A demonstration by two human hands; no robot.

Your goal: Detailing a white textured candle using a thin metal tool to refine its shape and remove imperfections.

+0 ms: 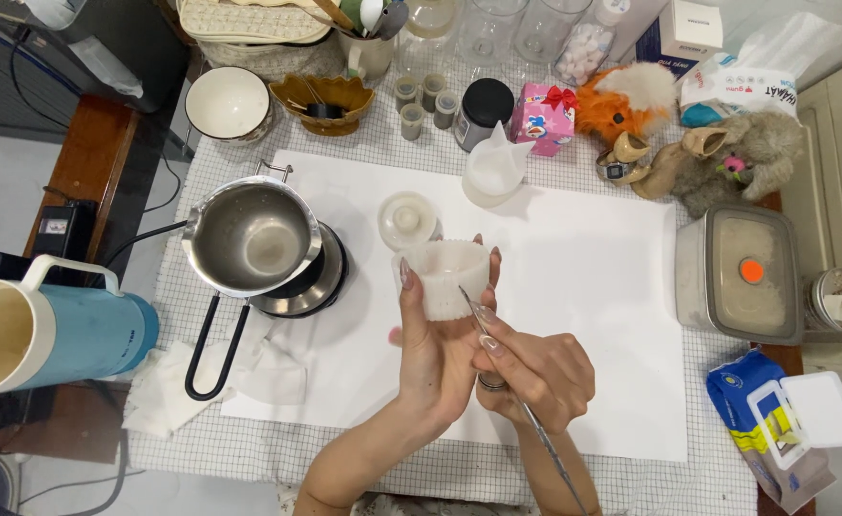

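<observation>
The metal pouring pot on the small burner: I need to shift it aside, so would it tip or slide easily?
The pouring pot probably tips easily: it overhangs the small burner. Its long black handle likely drags it leftward. The polished steel looks slippery.

Left hand [435,349] grips white fluted mould [447,277]; right hand [535,373] holds thin metal pick [516,392] against it, right of steel pot [249,237].

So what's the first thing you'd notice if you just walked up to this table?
Right in the middle, the left hand holds up a white ridged mould while the right hand pokes at it with a thin metal tool. To the left, a shiny steel pouring pot sits on a small heater. At the back right, an orange fluffy toy and a grey fluffy toy stand out.
</observation>
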